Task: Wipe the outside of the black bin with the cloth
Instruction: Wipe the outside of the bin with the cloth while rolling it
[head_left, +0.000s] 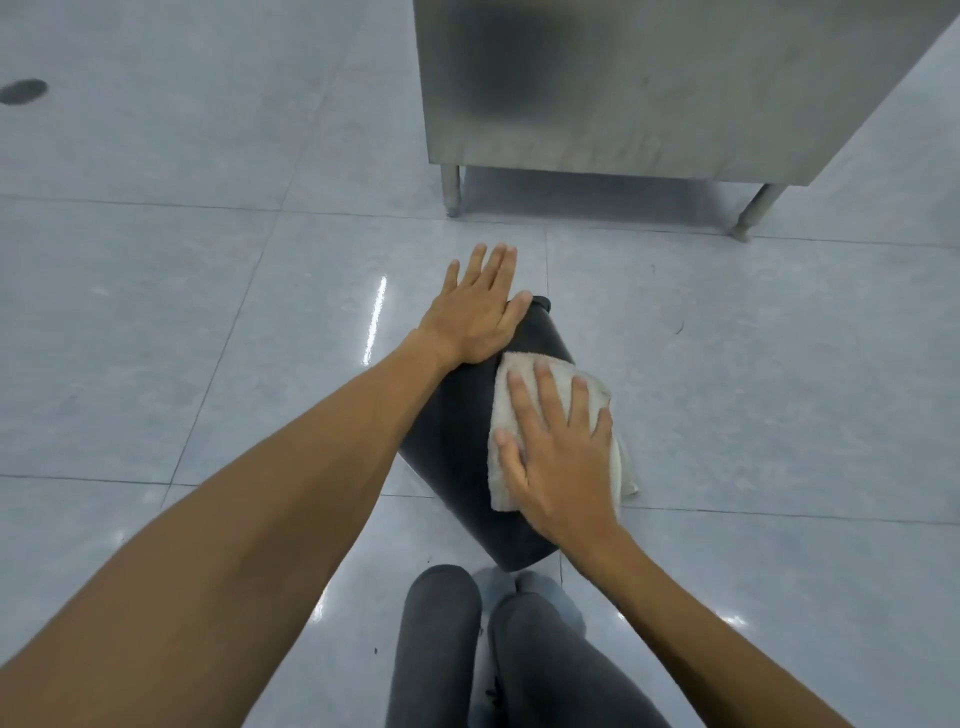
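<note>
In front of the steel cabinet (649, 88), on the pale tiled floor (156, 291), the black bin (457, 431) lies tipped on its side, its far end pointing toward the cabinet's legs. The left hand (478, 312) rests flat on that far end, fingers straight and close together (no grip, only the palm down). Nearer the person's knees (498, 639), the right hand (561, 447) presses the white cloth (519, 384) onto the bin's upper side with fingers spread.

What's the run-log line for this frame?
bin: tipped on floor | left hand: flat, steadying bin | right hand: flat, pressing cloth on bin side
</note>
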